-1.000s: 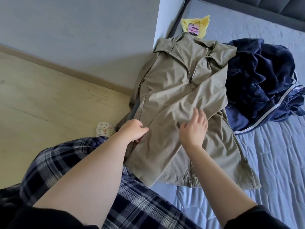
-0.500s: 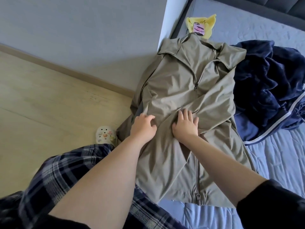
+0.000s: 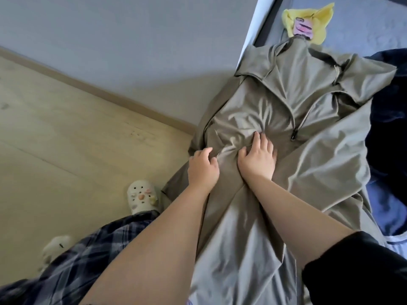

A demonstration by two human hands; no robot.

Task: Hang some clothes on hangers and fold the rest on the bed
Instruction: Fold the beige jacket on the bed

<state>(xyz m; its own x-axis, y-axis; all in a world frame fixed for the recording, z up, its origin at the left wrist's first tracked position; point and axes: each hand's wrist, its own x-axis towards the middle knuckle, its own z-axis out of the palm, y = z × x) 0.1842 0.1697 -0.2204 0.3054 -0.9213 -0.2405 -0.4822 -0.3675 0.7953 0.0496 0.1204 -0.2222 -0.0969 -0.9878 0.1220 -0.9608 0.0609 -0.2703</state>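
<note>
A long khaki zip-front jacket (image 3: 312, 119) lies spread face up along the left edge of the bed (image 3: 356, 25), its hem toward me. My left hand (image 3: 202, 170) rests on the jacket's left side, fingers curled into the fabric at a seam. Just to its right, my right hand (image 3: 257, 159) presses on the jacket's front below the zipper pull, fingers bent and bunching the cloth into wrinkles. A yellow garment (image 3: 308, 20) with a pink patch lies beyond the collar.
A dark navy fleece garment (image 3: 387, 119) with white stripes is piled on the bed right of the jacket. Wooden floor (image 3: 66, 139) and a grey wall lie to the left. My plaid trousers and cream clogs (image 3: 142, 198) are at the bedside.
Both hands moved up the jacket front and closer together. The right hand went from hovering with spread fingers to pressing into the cloth, which now wrinkles around it.
</note>
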